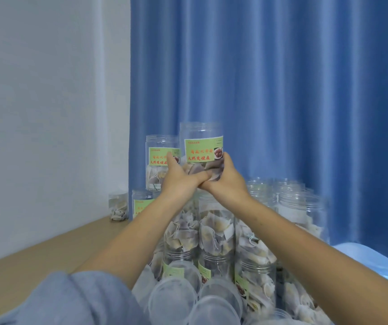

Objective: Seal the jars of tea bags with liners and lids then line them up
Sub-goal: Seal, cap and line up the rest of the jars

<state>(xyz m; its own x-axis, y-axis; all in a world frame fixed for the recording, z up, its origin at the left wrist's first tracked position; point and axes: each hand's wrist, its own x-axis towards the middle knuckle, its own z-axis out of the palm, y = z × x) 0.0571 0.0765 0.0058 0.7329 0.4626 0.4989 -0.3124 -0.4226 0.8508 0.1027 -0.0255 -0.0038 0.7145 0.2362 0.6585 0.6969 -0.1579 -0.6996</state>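
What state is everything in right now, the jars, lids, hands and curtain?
Held jar: raised, upright, partly filled with tea bags, gripped near its base.
Left hand: fingers on the held jar.
Right hand: curled round the held jar.
Stacked jar: upright on the upper tier.
Loose lids: off, lying near the camera.
Curtain: drawn closed.

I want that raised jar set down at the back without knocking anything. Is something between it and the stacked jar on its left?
Nothing visible stands between them. The clear plastic jar with the green label, gripped by both the left hand and right hand, is already right beside the stacked labelled jar; only the left hand's fingers overlap that neighbour's label.
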